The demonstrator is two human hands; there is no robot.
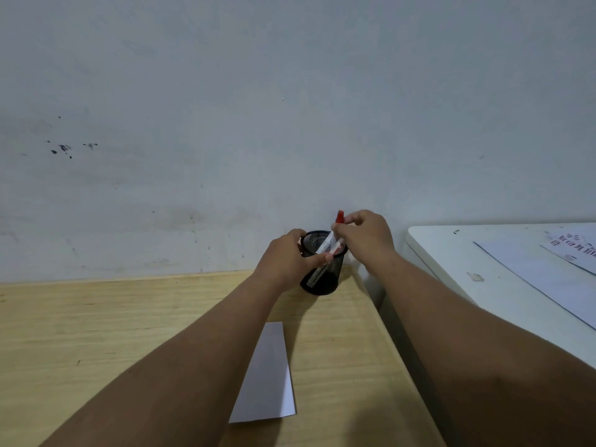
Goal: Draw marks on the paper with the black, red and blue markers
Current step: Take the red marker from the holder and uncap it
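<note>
A black mesh pen holder (325, 279) stands at the back of the wooden desk (96, 333), close to the wall. My left hand (287, 258) wraps around its left side and rim. Markers with white barrels lean inside it. My right hand (364, 237) pinches the red marker (339, 217) above the holder, red cap pointing up, its lower end still inside the rim. A blank white sheet of paper (269, 375) lies on the desk between my forearms, nearer to me. I cannot tell the colours of the other markers.
A grey, stained wall (225, 124) rises right behind the desk. To the right, across a narrow gap, stands a white table (451, 253) with sheets of paper (548, 275) on it, one carrying red marks.
</note>
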